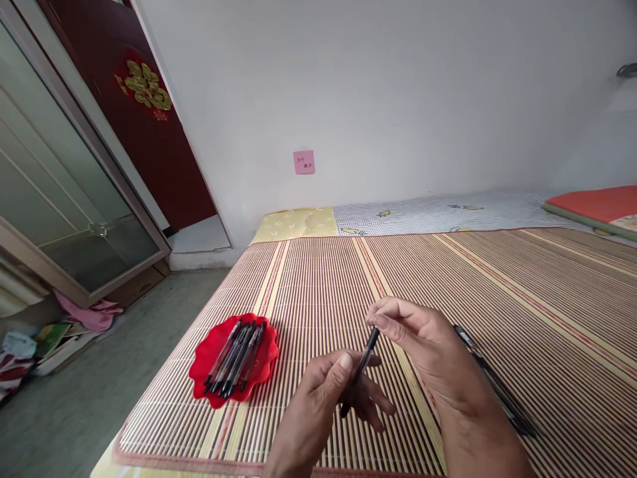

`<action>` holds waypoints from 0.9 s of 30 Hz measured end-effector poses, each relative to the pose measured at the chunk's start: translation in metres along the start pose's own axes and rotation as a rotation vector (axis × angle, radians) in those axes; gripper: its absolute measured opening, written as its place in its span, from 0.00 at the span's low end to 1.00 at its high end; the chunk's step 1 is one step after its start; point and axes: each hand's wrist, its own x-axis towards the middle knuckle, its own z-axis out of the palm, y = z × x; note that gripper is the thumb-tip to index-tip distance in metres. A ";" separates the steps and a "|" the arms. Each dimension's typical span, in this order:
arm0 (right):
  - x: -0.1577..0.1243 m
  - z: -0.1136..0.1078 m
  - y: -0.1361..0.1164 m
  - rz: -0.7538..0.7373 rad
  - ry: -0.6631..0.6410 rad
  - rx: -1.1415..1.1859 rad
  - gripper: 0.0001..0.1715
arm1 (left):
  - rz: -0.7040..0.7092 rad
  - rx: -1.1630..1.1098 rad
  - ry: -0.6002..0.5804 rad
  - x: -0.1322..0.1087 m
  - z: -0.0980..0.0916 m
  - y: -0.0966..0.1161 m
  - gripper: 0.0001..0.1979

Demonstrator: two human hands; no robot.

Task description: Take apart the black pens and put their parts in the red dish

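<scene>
Between my two hands, above the striped mat, is a black pen (367,354) held at a slant. My left hand (333,385) grips its barrel between thumb and fingers, with the other fingers spread out behind. At the pen's upper end, my right hand (415,332) pinches the dark tip with thumb and forefinger. To the left lies a red scalloped plate (202,362) with several black pens (235,358) side by side on it. More pens (497,385) lie on the mat, partly hidden behind my right forearm.
The bamboo mat (318,285) covers a bed pushed against a white wall. A pink note (304,162) sticks to the wall. An orange folded cloth (597,206) lies at the far right. Left of the bed are the floor, a glass-panelled door (64,179) and a pink cloth (92,312).
</scene>
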 end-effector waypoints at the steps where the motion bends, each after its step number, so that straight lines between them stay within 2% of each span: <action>1: 0.000 -0.001 0.001 -0.003 0.001 0.005 0.14 | -0.020 -0.008 -0.038 0.000 -0.002 0.000 0.24; 4: -0.001 -0.002 0.000 -0.005 -0.006 -0.004 0.13 | -0.064 -0.056 -0.096 0.001 -0.005 -0.001 0.20; 6: -0.001 -0.002 -0.002 -0.011 -0.024 -0.017 0.13 | -0.070 -0.089 -0.065 0.002 -0.004 -0.003 0.18; 8: -0.001 -0.001 -0.003 -0.018 -0.043 -0.028 0.12 | -0.068 -0.099 0.009 0.005 -0.001 -0.006 0.19; 12: 0.000 -0.001 -0.002 -0.024 -0.050 -0.058 0.13 | -0.015 -0.034 0.233 0.008 0.006 -0.010 0.26; 14: 0.000 -0.001 0.001 -0.022 -0.034 -0.064 0.13 | 0.018 0.015 0.282 0.008 0.007 -0.008 0.26; 17: 0.000 -0.002 0.004 -0.014 -0.005 -0.049 0.14 | 0.009 0.071 0.134 0.005 0.005 -0.001 0.19; 19: 0.000 -0.004 0.004 -0.009 0.003 -0.036 0.15 | -0.009 0.108 0.007 0.002 0.002 0.004 0.21; 21: -0.001 -0.005 0.003 -0.008 -0.006 -0.044 0.15 | -0.020 0.121 -0.054 0.001 -0.002 0.004 0.23; 24: -0.001 -0.005 0.003 -0.016 -0.043 -0.067 0.14 | -0.042 0.069 -0.042 0.002 -0.005 0.000 0.19; 27: 0.001 -0.005 0.005 -0.054 -0.048 -0.083 0.14 | -0.048 0.040 0.052 0.004 -0.005 -0.006 0.18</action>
